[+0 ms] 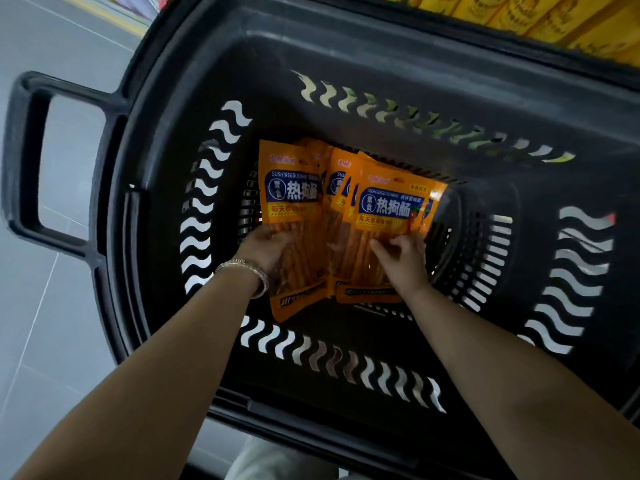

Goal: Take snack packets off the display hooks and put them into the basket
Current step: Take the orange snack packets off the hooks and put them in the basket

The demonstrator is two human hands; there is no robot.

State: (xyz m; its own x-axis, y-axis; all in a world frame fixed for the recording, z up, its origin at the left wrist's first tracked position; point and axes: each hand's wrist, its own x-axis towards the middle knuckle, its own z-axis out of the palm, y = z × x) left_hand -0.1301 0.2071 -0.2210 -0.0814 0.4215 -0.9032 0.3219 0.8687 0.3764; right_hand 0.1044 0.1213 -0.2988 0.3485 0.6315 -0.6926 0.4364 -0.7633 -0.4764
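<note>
Both my arms reach down into a deep black plastic basket with wavy slots in its walls. Several orange snack packets with blue labels lie fanned out at its bottom. My left hand, with a bracelet at the wrist, holds the lower part of the left packet. My right hand has its fingers curled over the lower part of the right packet. More packets overlap between these two, partly hidden.
The basket's loop handle sticks out to the left over a grey tiled floor. Yellow boxes line a shelf at the top right, behind the basket's far rim.
</note>
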